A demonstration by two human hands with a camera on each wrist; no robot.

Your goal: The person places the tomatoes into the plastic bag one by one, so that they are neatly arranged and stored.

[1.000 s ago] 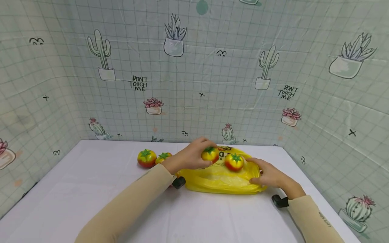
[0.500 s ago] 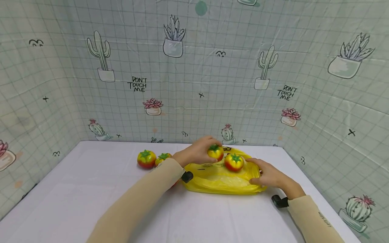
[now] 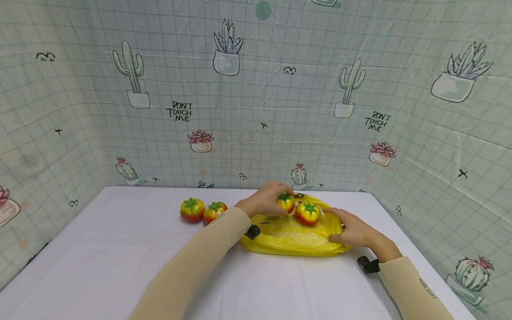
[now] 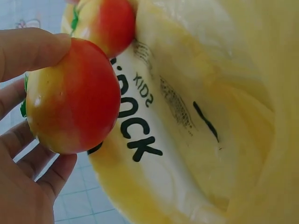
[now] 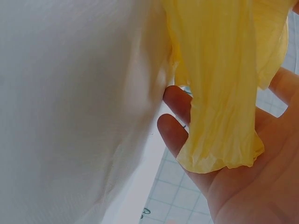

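Note:
My left hand (image 3: 264,201) grips a red and yellow tomato (image 4: 74,100) with a green star-shaped top, thumb on one side and fingers on the other. This tomato is over the back of a yellow plastic bag (image 3: 288,245) with black print. Close beside it, at the bag's mouth, is a second tomato (image 3: 308,214). My right hand (image 3: 355,229) holds the bag's right side, thumb and forefinger spread along its edge. In the right wrist view, a gathered strip of the bag (image 5: 217,93) hangs across the palm, with curled fingertips (image 5: 172,128) behind it.
Two more tomatoes, one at the left (image 3: 192,210) and one partly behind my left sleeve (image 3: 214,211), sit on the white table (image 3: 100,249). A printed cloth wall (image 3: 256,102) rises behind the table. Black wrist devices (image 3: 368,265) are on both wrists.
My left hand has moved right with its tomato, now close beside the second one. A bit of red seen under the left forearm is now hidden. The right hand stays at the bag.

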